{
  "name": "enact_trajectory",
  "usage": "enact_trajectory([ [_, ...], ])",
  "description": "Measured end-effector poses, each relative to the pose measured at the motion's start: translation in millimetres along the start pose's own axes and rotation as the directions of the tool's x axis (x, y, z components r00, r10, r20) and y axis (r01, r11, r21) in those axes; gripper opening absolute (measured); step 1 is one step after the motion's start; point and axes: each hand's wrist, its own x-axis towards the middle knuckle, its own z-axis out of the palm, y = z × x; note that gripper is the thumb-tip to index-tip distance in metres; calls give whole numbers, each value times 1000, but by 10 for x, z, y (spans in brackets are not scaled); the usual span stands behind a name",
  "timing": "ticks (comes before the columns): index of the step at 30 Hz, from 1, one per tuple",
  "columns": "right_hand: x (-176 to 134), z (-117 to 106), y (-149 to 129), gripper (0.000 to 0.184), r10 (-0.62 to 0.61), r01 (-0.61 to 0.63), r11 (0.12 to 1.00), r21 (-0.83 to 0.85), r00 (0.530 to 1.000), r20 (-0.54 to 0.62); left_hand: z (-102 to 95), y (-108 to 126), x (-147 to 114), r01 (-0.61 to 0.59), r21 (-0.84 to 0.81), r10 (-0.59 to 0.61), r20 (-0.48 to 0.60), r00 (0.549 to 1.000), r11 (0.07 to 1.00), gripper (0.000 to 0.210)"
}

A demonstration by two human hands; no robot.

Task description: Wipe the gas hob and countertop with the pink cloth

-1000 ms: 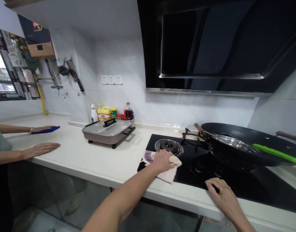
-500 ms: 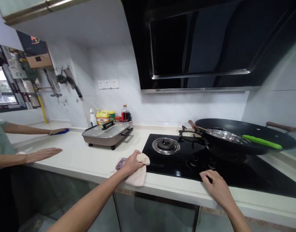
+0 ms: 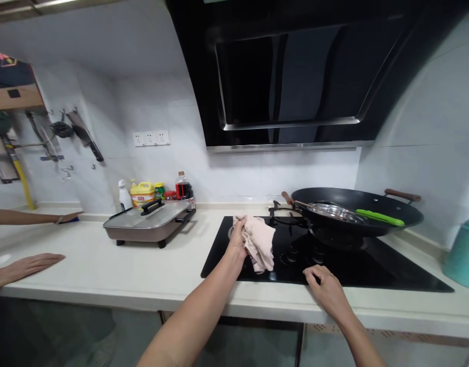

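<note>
My left hand (image 3: 238, 240) is closed on a bunched pale pink cloth (image 3: 260, 239). It holds the cloth over the left side of the black gas stove (image 3: 375, 270), where hand and cloth cover most of the left burner. At the stove's front edge, my right hand (image 3: 323, 285) rests with loosely bent fingers, a gap between thumb and forefinger, and nothing in it. The stove knobs (image 3: 291, 254) are just behind that hand. A large black wok (image 3: 395, 201) sits over the right burner, holding a shiny metal dish (image 3: 334, 210) and a bright green-handled utensil (image 3: 380, 217).
A lidded electric pan (image 3: 138, 233) stands left on the white counter (image 3: 85, 265). Behind it are a yellow jug (image 3: 142, 193) and a dark sauce bottle (image 3: 184, 188). Another person's hands (image 3: 35, 265) rest at far left. A range hood (image 3: 295, 81) hangs above; a teal container (image 3: 464, 255) stands right.
My left hand has lifted the cloth off the counter edge and moved it right, over the stove. A loose burner grate stays behind. My view has turned right; my right hand stays at the stove edge.
</note>
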Motion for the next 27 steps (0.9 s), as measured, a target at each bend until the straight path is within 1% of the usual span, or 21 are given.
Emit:
enact_trajectory([
  [2,3,-2,-3,38,-4,4,1000,-8,1000,-7,-95,-64,-38,8,190,0,-42,999,982,43],
  [4,-1,4,-3,37,-1,1,1000,-19,1000,-11,-307,-38,-84,9,419,37,-101,994,908,40],
  [6,-9,15,4,36,12,-12,999,-30,1000,-10,-546,86,-113,6,615,102,-141,985,789,42],
  [7,-14,20,10,36,18,-18,999,-36,1000,-10,-648,171,-118,2,696,141,-148,979,718,47],
  [9,-24,29,25,36,22,-22,999,-46,1000,-10,-774,335,-122,-11,821,210,-134,968,571,61],
  [10,-28,31,33,35,19,-20,998,-51,1000,-12,-794,391,-130,-14,866,226,-114,967,501,65],
  [11,-32,33,42,35,16,-17,998,-56,1000,-16,-788,415,-148,-15,900,223,-91,971,435,65],
  [13,-36,37,57,35,11,-12,998,-64,1000,-19,-712,357,-224,-14,942,171,-47,984,336,58],
  [15,-37,44,69,35,4,-5,997,-71,1000,-12,-581,182,-348,-29,973,104,5,995,229,56],
  [16,-36,48,74,35,-1,1,997,-75,1000,-5,-501,73,-417,-51,986,72,40,997,159,59],
  [18,-33,55,84,36,-10,11,996,-86,1000,9,-322,-141,-543,-121,993,-4,121,993,16,67],
  [19,-30,57,90,36,-12,13,996,-90,1000,14,-225,-231,-589,-163,986,-50,162,986,-26,70],
  [20,-28,56,97,36,-11,13,996,-93,1000,18,-126,-305,-620,-206,978,-92,202,975,-39,70],
  [22,-23,47,114,36,-8,10,995,-96,1000,19,58,-397,-635,-271,963,-138,268,953,-3,67],
  [24,-19,33,134,36,-3,5,996,-92,1000,24,182,-426,-600,-296,955,-146,298,943,37,63],
  [26,-15,20,153,37,16,-13,996,-85,999,34,199,-407,-543,-292,953,-136,300,944,75,58],
  [27,-14,16,161,37,30,-26,996,-81,999,38,158,-383,-515,-287,953,-132,298,946,93,57],
])
